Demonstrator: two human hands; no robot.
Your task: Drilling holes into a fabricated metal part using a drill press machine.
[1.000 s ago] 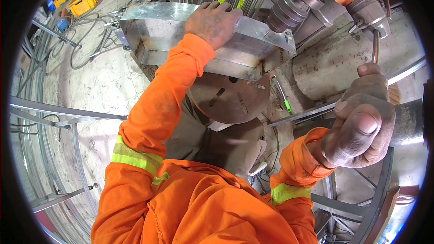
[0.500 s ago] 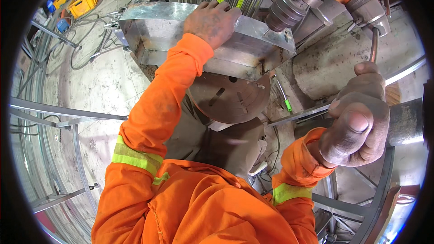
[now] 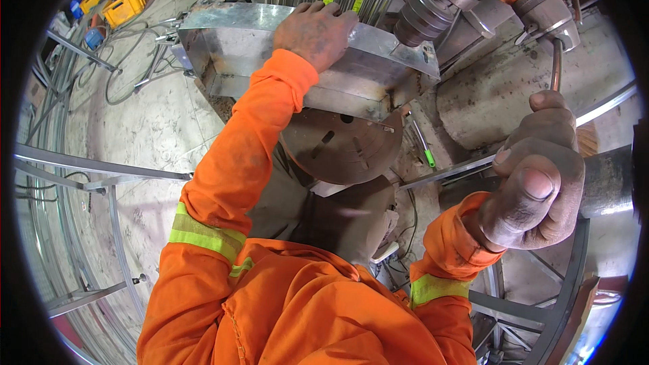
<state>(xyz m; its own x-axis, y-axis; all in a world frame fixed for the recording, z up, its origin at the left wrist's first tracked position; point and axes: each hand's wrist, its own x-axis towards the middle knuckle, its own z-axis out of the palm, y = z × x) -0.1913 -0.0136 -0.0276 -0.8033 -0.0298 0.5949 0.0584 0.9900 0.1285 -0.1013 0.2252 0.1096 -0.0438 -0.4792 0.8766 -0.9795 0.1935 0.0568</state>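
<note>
Left hand point(image 3: 315, 32) pressed flat, fingers spread, on folded sheet-metal piece point(image 3: 270, 51) over round drill table point(image 3: 341, 145), right hand point(image 3: 534, 176) clenched, apparently around feed lever point(image 3: 556, 64).

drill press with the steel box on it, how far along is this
Done: the steel box sits on the round slotted table under the drill head. In hand: left hand presses the box flat, right hand grips the feed lever. Left: whether the bit touches the metal is hidden; no hole shows.
</note>
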